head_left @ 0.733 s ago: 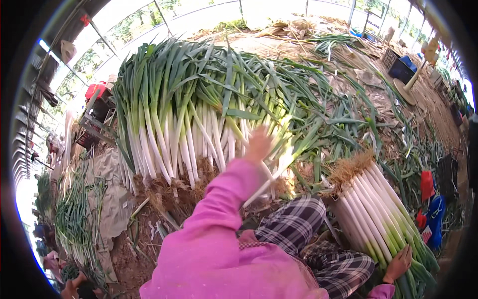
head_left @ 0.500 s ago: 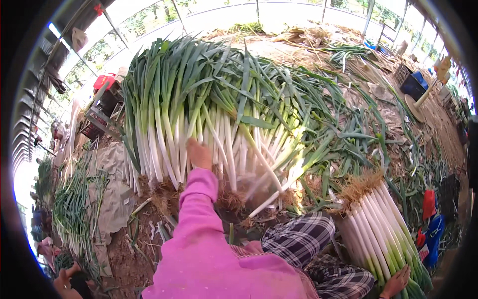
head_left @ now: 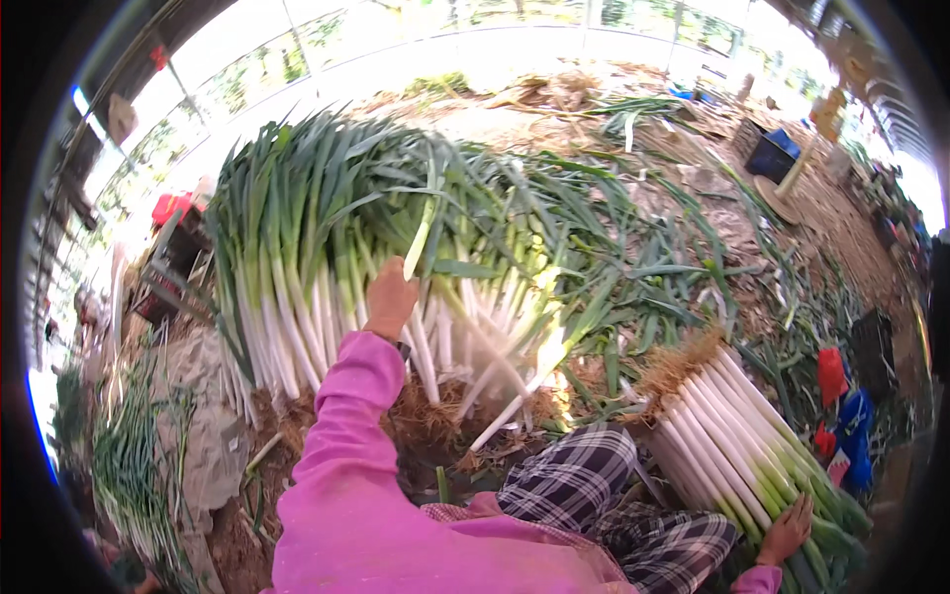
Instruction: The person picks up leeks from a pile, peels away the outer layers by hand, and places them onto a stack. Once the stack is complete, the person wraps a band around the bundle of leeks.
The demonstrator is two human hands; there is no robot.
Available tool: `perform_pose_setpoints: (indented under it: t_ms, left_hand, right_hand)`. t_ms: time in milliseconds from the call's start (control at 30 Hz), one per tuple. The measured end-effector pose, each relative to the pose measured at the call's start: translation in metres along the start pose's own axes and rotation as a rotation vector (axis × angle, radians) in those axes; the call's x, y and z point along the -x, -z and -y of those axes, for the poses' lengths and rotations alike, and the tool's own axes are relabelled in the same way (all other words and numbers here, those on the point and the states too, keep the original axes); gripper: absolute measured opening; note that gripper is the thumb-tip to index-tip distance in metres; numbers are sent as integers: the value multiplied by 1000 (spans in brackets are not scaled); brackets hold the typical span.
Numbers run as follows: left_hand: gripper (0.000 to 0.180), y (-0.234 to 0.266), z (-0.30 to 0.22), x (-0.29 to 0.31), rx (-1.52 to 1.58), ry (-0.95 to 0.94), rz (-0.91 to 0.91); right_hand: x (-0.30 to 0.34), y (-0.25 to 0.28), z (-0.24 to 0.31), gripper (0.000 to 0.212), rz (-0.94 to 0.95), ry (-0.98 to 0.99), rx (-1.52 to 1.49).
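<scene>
A wide row of leeks (head_left: 287, 307), green leaves away from me and white, rooted ends toward me, spreads across the middle. My left hand (head_left: 392, 297) reaches into it with closed fingers around a leek; a pale stalk with a green leaf (head_left: 421, 233) rises at the fingertips. What lies inside the grip is partly hidden. At the lower right, a bundle of trimmed-looking leeks (head_left: 727, 426) lies beside my knee, roots toward the row. My right hand (head_left: 787, 533) is wrapped over its green part. A loose leek (head_left: 515, 408) slants across the row's near edge.
Plaid-covered knees (head_left: 574, 475) are just in front of me. More, thinner green stalks (head_left: 139, 475) lie at left by a crumpled brown sheet (head_left: 213, 436). A dark crate (head_left: 772, 153) and straw hat (head_left: 777, 198) are far right; red and blue bags (head_left: 853, 436) lie nearer.
The whole view has shifted left and slightly down. My left hand has moved up the stalks, and a pale stalk now shows at its fingertips. The right hand stays on the bundle.
</scene>
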State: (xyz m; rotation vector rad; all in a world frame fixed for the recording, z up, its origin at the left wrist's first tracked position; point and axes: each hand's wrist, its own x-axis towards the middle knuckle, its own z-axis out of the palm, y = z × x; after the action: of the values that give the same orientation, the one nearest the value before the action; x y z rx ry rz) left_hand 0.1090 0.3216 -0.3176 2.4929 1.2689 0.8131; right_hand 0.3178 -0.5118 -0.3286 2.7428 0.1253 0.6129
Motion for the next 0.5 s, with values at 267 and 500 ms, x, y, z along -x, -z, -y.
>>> perform_pose_setpoints:
  t_ms: [267,500]
  left_hand:
    - [27,76,-200,12,303,-352,318]
    - [22,71,-389,85,888,-690,894]
  right_hand:
    - [-4,39,13,39,-98,-26,-160]
    - [-1,40,15,42,-151,-55,-222]
